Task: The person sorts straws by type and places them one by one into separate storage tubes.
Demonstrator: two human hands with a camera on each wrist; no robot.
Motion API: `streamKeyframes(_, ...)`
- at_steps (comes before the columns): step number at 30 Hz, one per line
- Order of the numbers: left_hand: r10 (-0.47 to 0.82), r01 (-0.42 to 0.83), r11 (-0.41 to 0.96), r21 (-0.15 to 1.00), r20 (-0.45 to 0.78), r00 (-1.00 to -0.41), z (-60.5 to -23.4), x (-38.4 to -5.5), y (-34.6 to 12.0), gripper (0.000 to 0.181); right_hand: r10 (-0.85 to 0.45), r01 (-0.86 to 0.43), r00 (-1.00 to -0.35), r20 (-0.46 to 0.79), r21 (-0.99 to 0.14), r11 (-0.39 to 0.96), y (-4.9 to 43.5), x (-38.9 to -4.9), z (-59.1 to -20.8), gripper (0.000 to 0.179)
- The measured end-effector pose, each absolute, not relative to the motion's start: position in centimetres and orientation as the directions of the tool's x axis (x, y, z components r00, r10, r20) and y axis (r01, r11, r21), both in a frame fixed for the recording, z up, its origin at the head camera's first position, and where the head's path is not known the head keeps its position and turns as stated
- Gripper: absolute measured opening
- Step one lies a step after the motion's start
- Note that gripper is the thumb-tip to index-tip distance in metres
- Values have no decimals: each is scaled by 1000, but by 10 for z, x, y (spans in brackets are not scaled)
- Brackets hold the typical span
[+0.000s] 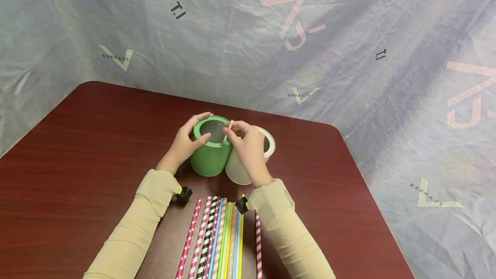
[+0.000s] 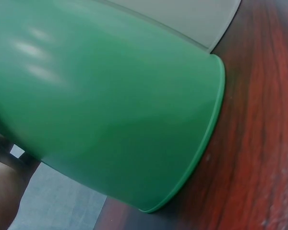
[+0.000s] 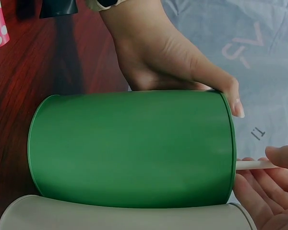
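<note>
I have both of the person's hands near the middle of my head view, working at the mouth of a green container (image 1: pixel 211 160) that stands upright on the dark red-brown surface (image 1: pixel 97 162). The left hand (image 1: pixel 184 141) grips that container at its upper left side, thumb bent over the rim; my right wrist view confirms it, with the thumb hooked across the rim at right of centre. The right hand (image 1: pixel 249 147) pinches a thin white stick (image 1: pixel 231 124) between thumb and fingers, and in the head view I see its lower part reaching inside the green rim. How deep it goes I cannot tell. Just to the right of the green container, a white container (image 1: pixel 238 171) stands upright, partly hidden by the right hand. At the bottom centre of the head view I get a row of coloured straws (image 1: pixel 223 240) lying side by side, with a pink dotted straw (image 1: pixel 189 238) at the left end. A red-and-white striped straw (image 1: pixel 258 244) lies apart to the right, near the right sleeve (image 1: pixel 288 231). Each wrist carries a black mount, the left one (image 1: pixel 184 194) and the right one (image 1: pixel 242 205). A grey printed sheet (image 1: pixel 217 33) fills the upper frame.
</note>
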State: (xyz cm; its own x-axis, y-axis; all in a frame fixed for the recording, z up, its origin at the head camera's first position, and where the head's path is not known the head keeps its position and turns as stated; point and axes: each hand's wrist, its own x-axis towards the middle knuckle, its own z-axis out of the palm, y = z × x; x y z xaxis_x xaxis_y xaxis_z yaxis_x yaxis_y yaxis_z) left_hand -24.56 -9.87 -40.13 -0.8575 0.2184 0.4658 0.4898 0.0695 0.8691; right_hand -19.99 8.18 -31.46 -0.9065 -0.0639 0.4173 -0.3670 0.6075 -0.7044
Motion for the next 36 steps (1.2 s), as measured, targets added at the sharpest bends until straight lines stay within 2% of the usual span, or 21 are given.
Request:
streamKeyframes(13, 223, 485, 81, 870, 459, -860, -404, -245, -99, 62, -56, -357, -913, 405, -722, 592, 84, -197, -314, 13)
streamKeyframes(22, 206, 485, 56, 873, 465, -861, -404, -246, -100, 59, -58, -379, -897, 439, -694, 612, 96, -187, -313, 17)
streamKeyframes(31, 216, 488, 53, 871, 468, -857, -402, -246, -98, 60, -19, -341, -915, 402, -750, 566, 118, -160, -309, 17)
streamKeyframes(36, 213, 482, 40, 875, 464, -860, -403, -247, -98, 59, -77, -351, -927, 366, -780, 518, 123, -143, -310, 16)
